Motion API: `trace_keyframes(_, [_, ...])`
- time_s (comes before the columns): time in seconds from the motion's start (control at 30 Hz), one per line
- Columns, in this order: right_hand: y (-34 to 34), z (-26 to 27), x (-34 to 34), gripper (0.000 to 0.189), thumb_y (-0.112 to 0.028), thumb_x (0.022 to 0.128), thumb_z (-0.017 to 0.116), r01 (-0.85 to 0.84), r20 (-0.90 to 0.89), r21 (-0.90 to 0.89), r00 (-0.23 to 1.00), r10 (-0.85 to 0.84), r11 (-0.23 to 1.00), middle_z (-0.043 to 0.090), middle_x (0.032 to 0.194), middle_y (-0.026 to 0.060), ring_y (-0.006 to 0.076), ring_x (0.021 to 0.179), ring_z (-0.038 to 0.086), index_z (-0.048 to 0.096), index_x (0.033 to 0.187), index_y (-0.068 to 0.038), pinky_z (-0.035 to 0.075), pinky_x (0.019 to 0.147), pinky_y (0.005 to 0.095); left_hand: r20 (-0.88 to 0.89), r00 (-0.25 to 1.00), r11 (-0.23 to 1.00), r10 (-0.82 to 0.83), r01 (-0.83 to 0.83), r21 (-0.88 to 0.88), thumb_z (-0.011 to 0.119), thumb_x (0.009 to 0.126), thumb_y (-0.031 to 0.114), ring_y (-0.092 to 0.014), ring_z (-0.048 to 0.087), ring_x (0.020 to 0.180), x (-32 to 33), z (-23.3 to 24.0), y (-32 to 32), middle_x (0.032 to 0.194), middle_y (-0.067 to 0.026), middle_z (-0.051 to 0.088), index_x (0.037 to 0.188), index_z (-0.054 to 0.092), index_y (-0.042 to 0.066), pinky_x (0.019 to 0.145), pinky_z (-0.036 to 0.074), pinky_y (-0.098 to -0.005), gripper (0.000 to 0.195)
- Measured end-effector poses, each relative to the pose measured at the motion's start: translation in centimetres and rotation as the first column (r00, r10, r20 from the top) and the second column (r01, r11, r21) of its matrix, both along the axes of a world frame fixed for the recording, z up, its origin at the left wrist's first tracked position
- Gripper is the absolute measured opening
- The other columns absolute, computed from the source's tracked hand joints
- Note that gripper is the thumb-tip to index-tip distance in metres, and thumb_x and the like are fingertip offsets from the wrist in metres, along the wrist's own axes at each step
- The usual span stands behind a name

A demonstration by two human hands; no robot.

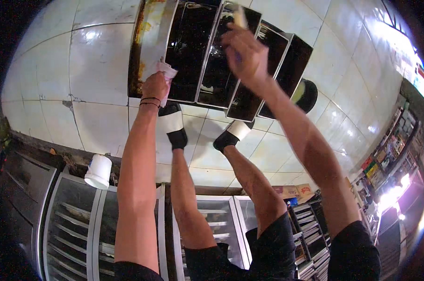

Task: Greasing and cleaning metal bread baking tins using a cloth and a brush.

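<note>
My left hand [155, 86] grips a pinkish-white cloth [168, 72] over the front part of the dark baking trays, at the edge between two of them. Over the middle trays, my right hand [247, 58] is blurred; it holds a pale-ended tool [239, 18], which looks like a brush. Several shiny black rectangular trays [190, 45] lie side by side and overlap on the tiled floor. The leftmost tray [147, 38] has a lighter, stained surface with yellow-brown marks. The underside of my right hand and the tool's handle are mostly hidden.
A round dark container with something greenish inside [305, 94] sits right of the trays. My feet in black-and-white slippers [172, 121] stand close before them. Behind me are a white plastic bucket [98, 171], glass-fronted cabinets with racks [69, 221] and, at right, crowded shelves [380, 161].
</note>
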State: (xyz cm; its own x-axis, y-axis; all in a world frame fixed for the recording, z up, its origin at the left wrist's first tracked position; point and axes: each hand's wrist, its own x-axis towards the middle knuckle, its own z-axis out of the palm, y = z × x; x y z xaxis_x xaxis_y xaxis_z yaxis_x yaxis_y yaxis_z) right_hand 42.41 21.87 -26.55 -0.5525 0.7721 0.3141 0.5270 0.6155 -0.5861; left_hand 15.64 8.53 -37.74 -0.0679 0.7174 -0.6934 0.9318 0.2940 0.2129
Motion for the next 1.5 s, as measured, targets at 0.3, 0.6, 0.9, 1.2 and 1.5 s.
trace_keyframes(0.3, [-13.2,-1.9,-13.6,0.016,-0.010,0.080,0.062,0.595,0.405,-0.565,0.804,-0.436,0.572,0.064,0.086,0.0141,0.0375,0.083,0.063,0.062,0.096,-0.012,0.050,0.065,0.0505,0.068,0.994,0.996,-0.085,0.083,0.026,0.058,0.088,0.037,-0.037,0.068,0.095,-1.5,-1.8,-0.6,0.097,-0.0165,0.070,0.099,0.063,0.009,0.080,0.055,-0.0504,0.030])
trace_keyframes(0.6, [-10.9,-5.4,-16.6,0.011,-0.014,0.076,0.066,0.690,0.519,-0.452,0.719,-0.462,0.566,0.067,0.086,0.0140,0.0369,0.085,0.066,0.067,0.086,-0.009,0.051,0.067,0.0483,0.099,0.988,0.993,-0.117,0.118,-0.004,0.057,0.090,0.033,-0.039,0.068,0.095,-1.7,-0.6,-0.3,0.101,-0.0190,0.069,0.109,0.058,0.008,0.079,0.055,-0.0489,0.032])
trace_keyframes(0.9, [-6.3,-5.8,-16.0,0.017,-0.008,0.077,0.061,0.611,0.499,-0.351,0.763,-0.411,0.710,0.066,0.086,0.0098,0.0345,0.085,0.066,0.069,0.091,-0.011,0.052,0.069,0.0461,0.117,0.993,0.999,-0.014,0.018,-0.028,0.056,0.091,0.039,-0.038,0.069,0.094,-1.0,-1.8,-1.1,0.100,-0.0200,0.070,0.106,0.060,0.006,0.081,0.054,-0.0516,0.036])
trace_keyframes(1.2, [1.0,-9.4,-15.8,0.013,-0.010,0.075,0.065,0.650,0.331,-0.158,0.744,-0.580,0.743,0.068,0.088,0.0129,0.0366,0.081,0.066,0.071,0.087,-0.011,0.053,0.070,0.0459,0.113,0.993,0.997,0.028,-0.036,0.070,0.063,0.088,0.029,-0.037,0.070,0.085,-0.3,-1.1,-1.0,0.088,-0.0172,0.071,0.101,0.059,0.004,0.076,0.057,-0.0491,0.029])
trace_keyframes(1.5, [7.0,-12.8,-16.7,0.008,0.000,0.084,0.059,0.794,0.124,-0.259,0.592,-0.796,0.550,0.063,0.068,0.0137,0.0153,0.067,0.059,0.065,0.080,-0.001,0.048,0.063,0.0368,0.085,0.996,0.999,0.041,-0.042,0.003,0.061,0.089,0.028,-0.037,0.071,0.084,0.1,-0.5,-0.4,0.087,-0.0196,0.071,0.098,0.059,0.001,0.073,0.057,-0.0476,0.028])
